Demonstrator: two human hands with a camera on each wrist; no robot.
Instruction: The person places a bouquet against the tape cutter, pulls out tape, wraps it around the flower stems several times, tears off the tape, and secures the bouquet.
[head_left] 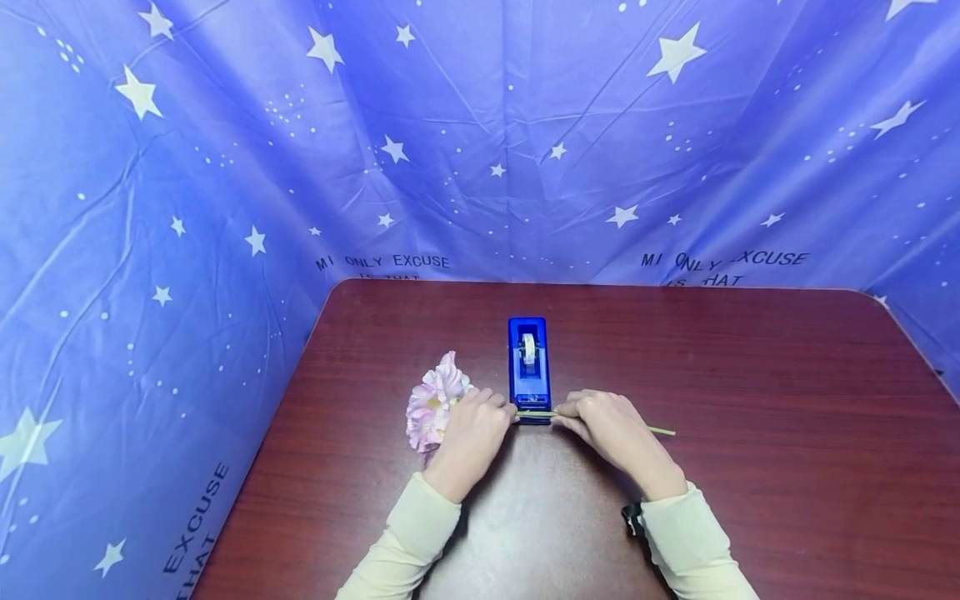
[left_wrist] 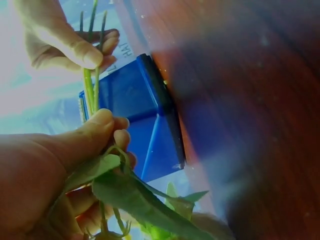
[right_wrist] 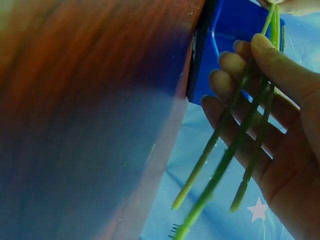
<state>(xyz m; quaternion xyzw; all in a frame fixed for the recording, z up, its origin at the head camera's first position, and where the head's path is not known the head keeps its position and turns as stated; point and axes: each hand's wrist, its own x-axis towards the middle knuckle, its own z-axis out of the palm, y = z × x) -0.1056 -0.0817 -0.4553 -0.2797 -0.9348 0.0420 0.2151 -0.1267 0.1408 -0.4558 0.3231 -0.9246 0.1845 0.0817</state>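
Observation:
A bunch of pale pink-purple flowers (head_left: pixel 427 410) lies sideways, blooms to the left, its green stems (right_wrist: pixel 220 165) running right. My left hand (head_left: pixel 474 429) pinches the stems between thumb and fingers just below the green leaves (left_wrist: pixel 140 202). Further along, my right hand (head_left: pixel 617 433) pinches the same stems, and three stem ends stick out past it. Between the two hands, the bare stretch of stem crosses the front end of a blue tape dispenser (head_left: pixel 531 387). Whether it touches the cutting edge, I cannot tell. A roll of tape (head_left: pixel 528 350) sits in the dispenser.
The dispenser stands on a dark red wooden table (head_left: pixel 787 400). Blue cloth (head_left: pixel 465 100) printed with stars hangs behind the table and along its left side. A dark band (head_left: pixel 632 518) shows at the right wrist.

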